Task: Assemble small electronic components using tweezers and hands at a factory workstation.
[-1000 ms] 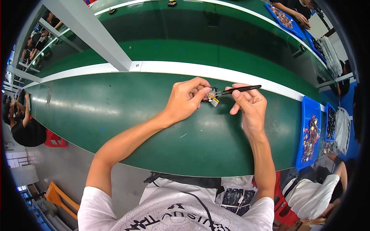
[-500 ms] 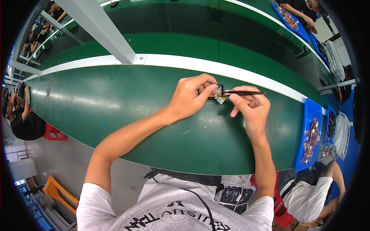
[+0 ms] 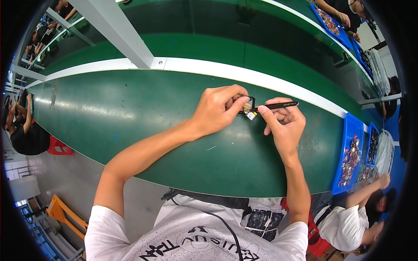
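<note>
Over the green tabletop (image 3: 174, 161), my left hand (image 3: 220, 106) pinches a small black frame-like housing (image 3: 253, 102) between thumb and fingers. A small electronic part with a white and yellow label (image 3: 251, 115) sits at the housing's lower edge. My right hand (image 3: 285, 124) is closed on a pair of black tweezers (image 3: 281, 105), held almost level with the tips pointing left at the part. Whether the tips grip the part or only touch it, I cannot tell. My left fingers hide some of the housing.
To the right lies a blue tray (image 3: 344, 161) of small colourful parts, with a smaller blue tray (image 3: 372, 145) of dark pieces beyond. A white rail (image 3: 209, 69) and upright post (image 3: 117, 32) border the far side. A co-worker in white (image 3: 344, 226) sits at lower right.
My hands stay nearly in place; the tweezers have rolled slightly and the labelled part has shifted a little. The co-worker at lower right has raised and stretched out an arm.
</note>
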The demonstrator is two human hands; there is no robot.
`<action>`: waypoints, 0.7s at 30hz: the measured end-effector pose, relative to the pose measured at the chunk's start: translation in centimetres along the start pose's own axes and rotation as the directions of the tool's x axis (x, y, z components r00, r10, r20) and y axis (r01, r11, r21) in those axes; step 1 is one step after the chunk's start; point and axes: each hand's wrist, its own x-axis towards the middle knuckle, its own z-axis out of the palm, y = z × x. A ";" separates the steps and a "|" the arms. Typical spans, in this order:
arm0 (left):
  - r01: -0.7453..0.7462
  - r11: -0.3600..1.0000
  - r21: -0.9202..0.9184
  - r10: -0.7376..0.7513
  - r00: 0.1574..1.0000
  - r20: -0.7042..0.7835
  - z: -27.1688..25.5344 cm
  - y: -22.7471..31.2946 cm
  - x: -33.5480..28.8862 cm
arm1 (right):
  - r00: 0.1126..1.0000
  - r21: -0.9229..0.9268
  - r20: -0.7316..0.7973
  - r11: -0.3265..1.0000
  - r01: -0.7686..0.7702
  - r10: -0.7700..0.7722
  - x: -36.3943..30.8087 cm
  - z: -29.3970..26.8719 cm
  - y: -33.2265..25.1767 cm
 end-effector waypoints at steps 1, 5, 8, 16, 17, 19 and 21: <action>-0.011 1.000 -0.011 0.011 1.000 -0.009 0.1 -0.1 0.0 | 1.000 -0.017 0.009 1.000 -0.012 0.012 0.0 0.0 0.0; -0.030 1.000 0.005 0.030 1.000 -0.008 0.1 0.0 0.0 | 1.000 -0.057 0.002 0.998 -0.013 0.013 -0.1 0.0 0.0; -0.047 0.998 0.030 0.047 0.999 0.003 0.0 0.0 0.0 | 1.000 -0.095 -0.013 0.995 -0.001 0.000 -0.1 0.0 0.0; -0.157 0.987 0.033 0.159 0.986 -0.048 0.2 -0.1 -0.1 | 0.999 -0.082 -0.031 0.996 -0.023 0.021 0.0 0.3 0.0; -0.157 0.987 0.033 0.158 0.986 -0.048 0.2 -0.1 -0.1 | 0.999 -0.082 -0.031 0.996 -0.024 0.021 0.1 0.2 0.1; -0.100 0.994 -0.036 0.098 0.993 -0.059 0.2 -0.1 -0.1 | 1.000 -0.120 -0.013 0.993 0.017 -0.019 0.1 0.0 0.4; -0.087 0.995 -0.045 0.085 0.995 -0.052 0.2 -0.1 -0.1 | 0.999 -0.124 -0.024 0.992 0.020 -0.023 0.1 0.0 0.4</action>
